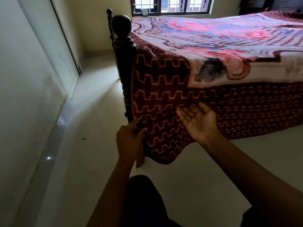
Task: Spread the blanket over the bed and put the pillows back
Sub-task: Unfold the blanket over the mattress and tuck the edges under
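Note:
A thick blanket (213,51) with a maroon zigzag border and a pink, blue and cream middle lies spread over the bed, its corner hanging down toward the floor. My left hand (131,141) touches the blanket's hanging left edge with straight fingers, the forefinger pointing up. My right hand (198,120) is held palm up against the hanging border, fingers straight and holding nothing. No pillows are in view.
A dark wooden bedpost (122,30) with a round knob stands at the bed's corner. A pale wall and sliding door (49,63) run along the left. A barred window (170,5) is at the back. The floor (91,128) is pale tile.

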{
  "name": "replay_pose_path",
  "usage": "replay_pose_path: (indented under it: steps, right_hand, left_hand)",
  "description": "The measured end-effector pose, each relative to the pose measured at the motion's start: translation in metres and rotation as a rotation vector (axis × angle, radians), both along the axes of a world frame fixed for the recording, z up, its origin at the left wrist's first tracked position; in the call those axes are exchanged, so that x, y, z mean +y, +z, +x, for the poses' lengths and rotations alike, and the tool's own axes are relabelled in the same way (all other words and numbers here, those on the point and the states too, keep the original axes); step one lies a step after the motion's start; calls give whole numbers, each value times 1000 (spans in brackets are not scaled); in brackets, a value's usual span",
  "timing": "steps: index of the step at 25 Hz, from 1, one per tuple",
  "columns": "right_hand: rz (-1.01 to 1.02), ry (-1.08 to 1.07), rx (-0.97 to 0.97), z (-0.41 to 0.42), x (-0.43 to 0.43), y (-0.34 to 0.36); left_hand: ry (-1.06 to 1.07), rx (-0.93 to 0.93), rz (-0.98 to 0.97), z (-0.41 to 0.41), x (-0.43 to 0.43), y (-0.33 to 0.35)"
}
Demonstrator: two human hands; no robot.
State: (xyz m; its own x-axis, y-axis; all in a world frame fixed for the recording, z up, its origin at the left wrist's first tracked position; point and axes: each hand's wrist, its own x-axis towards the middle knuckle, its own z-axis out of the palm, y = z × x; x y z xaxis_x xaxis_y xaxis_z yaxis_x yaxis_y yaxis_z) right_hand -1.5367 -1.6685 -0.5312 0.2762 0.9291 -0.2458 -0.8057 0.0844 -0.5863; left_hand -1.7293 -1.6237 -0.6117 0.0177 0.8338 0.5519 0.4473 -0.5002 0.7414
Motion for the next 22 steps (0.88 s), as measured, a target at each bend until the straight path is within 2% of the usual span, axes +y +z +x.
replay_pose_path:
  steps: [7,12,16,18,20,22]
  right_hand:
    - [174,3,55,7,5,33]
    - [149,39,31,9,3,28]
    - [163,40,14,10,3,28]
    - [175,36,5,10,4,30]
    - [175,36,-3,9,3,30]
    - [167,40,-14,11,2,30]
  left_hand:
    - [-29,-272,58,14,6,15]
    - [-68,-152,-65,6,10,3]
    - [-15,-50,-257,11,9,21]
    - [-65,-45,-380,17,4,33]
    - [-194,-219,-554,21,-3,39]
    - [-305,-560,-709,23,-8,48]
